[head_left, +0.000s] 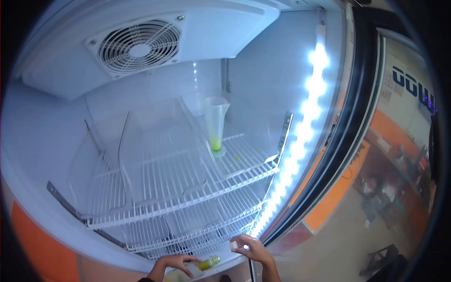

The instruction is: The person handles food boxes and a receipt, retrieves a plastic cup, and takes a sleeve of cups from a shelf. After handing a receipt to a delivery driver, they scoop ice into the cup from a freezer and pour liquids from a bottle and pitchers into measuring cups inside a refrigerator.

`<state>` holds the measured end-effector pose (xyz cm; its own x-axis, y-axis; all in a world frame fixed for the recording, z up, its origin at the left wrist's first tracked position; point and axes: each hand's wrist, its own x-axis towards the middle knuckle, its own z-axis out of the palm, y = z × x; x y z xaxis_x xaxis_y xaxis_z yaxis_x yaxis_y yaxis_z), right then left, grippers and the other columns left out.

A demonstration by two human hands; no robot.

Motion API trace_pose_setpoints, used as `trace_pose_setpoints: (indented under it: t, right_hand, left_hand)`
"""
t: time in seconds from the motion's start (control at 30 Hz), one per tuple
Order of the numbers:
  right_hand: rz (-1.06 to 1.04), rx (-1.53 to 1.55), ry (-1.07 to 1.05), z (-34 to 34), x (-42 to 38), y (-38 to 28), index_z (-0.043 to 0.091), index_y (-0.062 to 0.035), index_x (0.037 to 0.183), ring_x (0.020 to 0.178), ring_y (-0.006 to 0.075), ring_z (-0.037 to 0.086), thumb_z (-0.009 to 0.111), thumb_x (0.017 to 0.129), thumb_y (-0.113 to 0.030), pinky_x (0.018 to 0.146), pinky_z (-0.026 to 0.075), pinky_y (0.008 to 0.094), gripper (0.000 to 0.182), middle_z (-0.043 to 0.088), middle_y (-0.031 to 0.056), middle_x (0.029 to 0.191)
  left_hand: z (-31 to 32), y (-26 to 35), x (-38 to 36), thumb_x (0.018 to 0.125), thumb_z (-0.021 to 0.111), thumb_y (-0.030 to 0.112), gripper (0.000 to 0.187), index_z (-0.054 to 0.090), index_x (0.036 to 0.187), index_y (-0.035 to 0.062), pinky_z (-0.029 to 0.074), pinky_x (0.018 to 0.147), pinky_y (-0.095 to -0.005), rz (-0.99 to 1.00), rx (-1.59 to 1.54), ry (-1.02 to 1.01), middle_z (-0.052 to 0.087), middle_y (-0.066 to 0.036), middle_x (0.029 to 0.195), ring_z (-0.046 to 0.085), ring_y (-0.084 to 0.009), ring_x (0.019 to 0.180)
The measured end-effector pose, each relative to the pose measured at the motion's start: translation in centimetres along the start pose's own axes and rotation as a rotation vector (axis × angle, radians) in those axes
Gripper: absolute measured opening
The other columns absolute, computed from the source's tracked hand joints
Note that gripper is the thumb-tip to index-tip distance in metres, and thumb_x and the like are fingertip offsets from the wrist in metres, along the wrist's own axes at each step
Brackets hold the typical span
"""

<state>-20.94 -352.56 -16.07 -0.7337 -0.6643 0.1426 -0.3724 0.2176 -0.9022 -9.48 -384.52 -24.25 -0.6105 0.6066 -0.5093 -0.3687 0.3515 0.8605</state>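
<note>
Near the bottom edge, my left hand (177, 264) is wrapped round a clear bottle (206, 263) with yellow-green contents, tilted with its neck toward the right. My right hand (255, 249), to the right of the bottle and apart from it, pinches a small white cap (234, 245) between its fingers. Both hands are low in front of the open refrigerator's wire shelves. On the top shelf (188, 205) stands a tall translucent measuring jug (216, 123) with green liquid at its bottom.
Clear dividers (159, 122) stand on the top shelf, with more wire shelves below. A round fan (139, 47) is overhead. A bright light strip (303, 127) lines the right side, beside the open door. A dark stool (379, 261) is at the lower right.
</note>
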Motion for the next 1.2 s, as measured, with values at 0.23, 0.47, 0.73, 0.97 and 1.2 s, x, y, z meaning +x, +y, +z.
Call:
trace_pose_setpoints:
  t: [0.23,0.47,0.73,0.97,1.2]
  right_hand:
    - [-0.108,-0.284,0.641,3.3,6.7,9.7,0.054,0.0040,0.086,0.073,0.0353,0.054,0.069,0.071,-0.008,0.062,0.045,0.0420,0.024,0.053,0.0195,0.081]
    - [0.181,-0.450,0.529,3.8,8.0,10.7,0.058,0.0022,0.095,0.095,0.0404,0.052,0.064,0.071,-0.011,0.084,0.043,0.0481,0.027,0.056,0.0197,0.105]
    - [0.492,-0.691,0.448,4.3,9.1,7.5,0.064,-0.0109,0.104,0.101,0.0341,0.057,0.063,0.068,-0.014,0.082,0.048,0.0447,0.035,0.060,0.0120,0.109]
    - [0.344,-0.705,0.378,4.1,8.4,8.3,0.063,-0.0190,0.108,0.098,0.0290,0.059,0.062,0.071,-0.015,0.080,0.049,0.0452,0.037,0.061,0.0070,0.105]
    - [0.335,-0.903,0.375,4.3,7.5,4.2,0.059,-0.0142,0.115,0.100,0.0310,0.059,0.063,0.079,-0.028,0.080,0.049,0.0435,0.039,0.061,0.0108,0.111]
  left_hand:
    - [4.0,6.8,-2.7,0.065,0.083,0.018,0.073,0.049,0.129,0.0106,0.035,0.100,-0.0337,0.201,0.065,0.418,0.050,-0.006,0.127,0.046,-0.0201,0.117]
    - [7.3,12.3,-6.3,0.056,0.085,0.017,0.064,0.060,0.115,0.0119,0.038,0.098,-0.0389,0.594,0.337,0.871,0.056,-0.007,0.122,0.049,-0.0268,0.115]
    - [10.0,11.6,-8.2,0.056,0.083,0.010,0.059,0.063,0.111,0.0134,0.039,0.098,-0.0392,0.767,0.423,1.033,0.056,-0.007,0.119,0.049,-0.0250,0.115]
    - [12.1,9.8,-10.5,0.060,0.083,0.018,0.060,0.061,0.116,0.0142,0.036,0.100,-0.0393,0.821,0.413,1.078,0.053,-0.004,0.123,0.046,-0.0254,0.118]
    - [15.1,2.2,-10.7,0.054,0.088,0.021,0.074,0.054,0.118,0.0072,0.040,0.095,-0.0385,0.607,0.223,1.426,0.056,-0.011,0.118,0.053,-0.0266,0.110]
